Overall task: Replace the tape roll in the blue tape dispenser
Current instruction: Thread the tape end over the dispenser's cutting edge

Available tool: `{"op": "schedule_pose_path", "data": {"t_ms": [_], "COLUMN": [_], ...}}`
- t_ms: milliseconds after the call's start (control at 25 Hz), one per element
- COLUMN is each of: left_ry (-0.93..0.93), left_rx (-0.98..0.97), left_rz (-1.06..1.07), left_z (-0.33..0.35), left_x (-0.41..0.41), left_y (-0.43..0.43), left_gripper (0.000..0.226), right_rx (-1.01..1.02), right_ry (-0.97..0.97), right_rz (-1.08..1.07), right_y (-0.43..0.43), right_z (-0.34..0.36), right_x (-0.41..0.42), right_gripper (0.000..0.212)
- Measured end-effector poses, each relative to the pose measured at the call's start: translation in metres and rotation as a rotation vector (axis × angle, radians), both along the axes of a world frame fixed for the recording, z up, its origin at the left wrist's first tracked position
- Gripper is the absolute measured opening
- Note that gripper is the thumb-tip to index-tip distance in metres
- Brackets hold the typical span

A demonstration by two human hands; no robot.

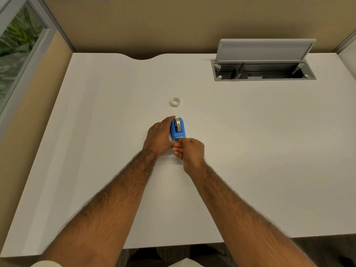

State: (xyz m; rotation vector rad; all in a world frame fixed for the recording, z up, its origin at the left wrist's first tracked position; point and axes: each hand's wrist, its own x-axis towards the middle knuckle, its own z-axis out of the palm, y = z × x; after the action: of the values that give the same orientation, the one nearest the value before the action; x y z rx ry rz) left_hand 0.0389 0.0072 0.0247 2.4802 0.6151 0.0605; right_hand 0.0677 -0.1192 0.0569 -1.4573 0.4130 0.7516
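Observation:
The blue tape dispenser (178,130) stands on the white desk (250,151) near its middle, with a tape roll (178,125) seated in its cradle. My left hand (159,136) grips the dispenser along its left side. My right hand (189,151) is at the cutter end nearest me, thumb and forefinger pinched together at the blade; whether they hold the tape's end is too small to tell. A second, loose tape roll (175,102) lies flat on the desk a short way beyond the dispenser.
An open cable hatch (263,71) with its grey lid (264,50) raised is sunk into the desk at the back right. A tan partition wall runs behind the desk. A window is at the far left.

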Motion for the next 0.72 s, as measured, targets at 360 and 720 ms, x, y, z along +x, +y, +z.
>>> {"op": "schedule_pose_path", "data": {"t_ms": [360,720], "left_ry": [0.014,0.009], "left_rx": [-0.012,-0.010], "left_rz": [0.015,-0.005], "left_z": [-0.004,0.000], "left_x": [0.000,0.000], "left_y": [0.000,-0.002], "left_gripper": [0.089,0.092], "right_rx": [-0.005,0.014], "right_ry": [-0.038,-0.045], "right_rz": [0.025,0.070], "right_y": [0.000,-0.007], "right_z": [-0.006,-0.014], "right_x": [-0.001,0.002], "right_gripper": [0.017,0.018]}}
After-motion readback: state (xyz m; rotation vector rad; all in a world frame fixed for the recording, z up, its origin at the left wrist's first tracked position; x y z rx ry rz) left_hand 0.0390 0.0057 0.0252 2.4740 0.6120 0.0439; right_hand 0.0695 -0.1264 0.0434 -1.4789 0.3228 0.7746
